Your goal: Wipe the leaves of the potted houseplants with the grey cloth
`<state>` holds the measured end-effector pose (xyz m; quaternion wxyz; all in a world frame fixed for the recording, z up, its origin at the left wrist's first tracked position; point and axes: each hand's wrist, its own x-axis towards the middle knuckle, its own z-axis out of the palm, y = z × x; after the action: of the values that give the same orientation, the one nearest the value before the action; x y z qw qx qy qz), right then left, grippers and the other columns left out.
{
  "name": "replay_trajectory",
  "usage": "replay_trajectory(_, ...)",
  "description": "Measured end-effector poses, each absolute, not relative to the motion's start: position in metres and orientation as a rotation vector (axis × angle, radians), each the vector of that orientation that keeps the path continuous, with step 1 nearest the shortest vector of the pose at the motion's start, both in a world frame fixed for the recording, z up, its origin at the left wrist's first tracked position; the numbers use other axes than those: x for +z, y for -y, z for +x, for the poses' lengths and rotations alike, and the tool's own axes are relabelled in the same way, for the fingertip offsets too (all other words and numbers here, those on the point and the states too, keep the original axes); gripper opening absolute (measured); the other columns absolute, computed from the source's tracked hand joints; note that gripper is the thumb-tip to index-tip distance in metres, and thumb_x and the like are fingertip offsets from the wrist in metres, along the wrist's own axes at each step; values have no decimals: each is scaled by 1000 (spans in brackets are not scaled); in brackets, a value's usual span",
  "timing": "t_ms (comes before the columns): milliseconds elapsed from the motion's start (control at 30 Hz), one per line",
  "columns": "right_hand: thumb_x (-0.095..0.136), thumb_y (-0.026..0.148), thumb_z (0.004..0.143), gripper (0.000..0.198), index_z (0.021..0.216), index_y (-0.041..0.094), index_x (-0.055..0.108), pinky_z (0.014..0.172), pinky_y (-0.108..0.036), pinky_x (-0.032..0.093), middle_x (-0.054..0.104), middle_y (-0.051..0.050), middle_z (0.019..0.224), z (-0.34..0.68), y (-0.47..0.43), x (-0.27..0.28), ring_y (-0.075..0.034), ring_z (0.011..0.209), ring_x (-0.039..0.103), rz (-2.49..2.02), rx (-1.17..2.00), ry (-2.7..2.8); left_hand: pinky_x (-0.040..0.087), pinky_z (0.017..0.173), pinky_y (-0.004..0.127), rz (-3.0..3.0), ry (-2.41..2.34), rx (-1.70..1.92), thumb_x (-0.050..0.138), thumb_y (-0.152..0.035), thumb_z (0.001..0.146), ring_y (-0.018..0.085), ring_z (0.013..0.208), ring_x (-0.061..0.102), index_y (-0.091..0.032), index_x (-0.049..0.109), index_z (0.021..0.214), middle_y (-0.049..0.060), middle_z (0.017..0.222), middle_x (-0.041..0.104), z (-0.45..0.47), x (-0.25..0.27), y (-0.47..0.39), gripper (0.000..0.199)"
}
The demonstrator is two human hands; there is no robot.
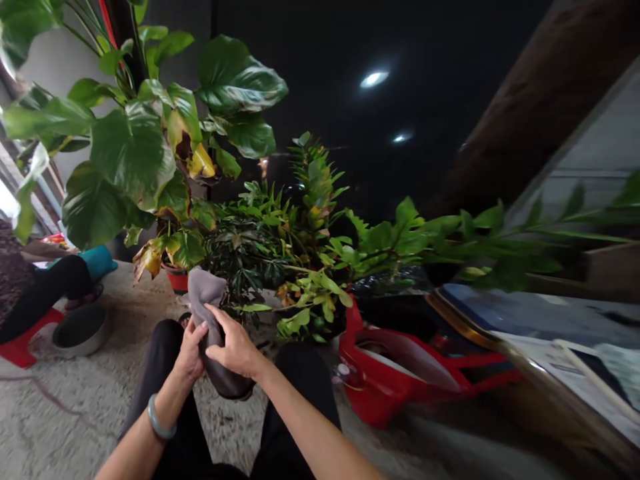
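Between my knees is a soft grey-mauve cloth (206,288), bunched and upright, its top end folded over. My left hand (191,348) grips it from the left side, thumb against the fabric. From the right, my right hand (234,347) closes over its middle, with the index finger laid along the front. Just below my hands shows a dark, rounded thing (225,381) with a smooth surface. It may be part of the same piece or lie under it; I cannot tell which.
Leafy potted plants (310,233) stand close in front, one in a red pot (177,279). To my right sits a red plastic basket (380,387) beside a table (530,360) with papers. At left are a grey basin (83,330) and a person on a red stool (30,340).
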<state>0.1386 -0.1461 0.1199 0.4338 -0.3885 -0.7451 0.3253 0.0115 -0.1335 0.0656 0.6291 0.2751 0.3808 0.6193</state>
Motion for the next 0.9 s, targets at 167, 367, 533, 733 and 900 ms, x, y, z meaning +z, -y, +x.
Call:
replay_trajectory(167,61,32,74,39,110,17,70,82,-39,54,75,-9,93,168,91,114,-23,79,68,-1316,762,1497,54,65,29,689,-951,1301,85,-26,53,19,68,67,-18,67,110,4,87,74,-4,75,131,61)
replay_trajectory(367,70,46,65,85,139,9,50,76,-37,53,71,-13,106,203,22,87,-20,69,65,-1408,714,1066,54,73,28,869,-974,1578,85,-24,52,22,81,69,-18,67,117,5,96,75,-30,145,93,67)
replay_trajectory(533,64,50,67,57,106,10,72,46,-28,42,62,2,58,196,20,56,-14,43,52,-1323,973,1095,54,75,28,960,-1046,1798,84,-29,57,20,85,68,-19,64,122,6,102,74,-29,167,45,69)
replay_trajectory(733,70,45,56,44,88,15,73,36,-24,34,63,2,54,204,23,34,-11,34,48,-1318,1121,1020,53,65,29,870,-1314,1321,82,-24,53,20,69,66,-13,70,106,4,80,73,-11,88,98,56)
replay_trajectory(900,69,54,55,36,64,19,63,33,-23,27,47,7,38,216,24,32,-10,30,40,-1304,1134,1022,55,77,31,1028,-1209,1432,84,-28,56,24,87,69,-16,63,126,5,99,75,-22,126,116,74)
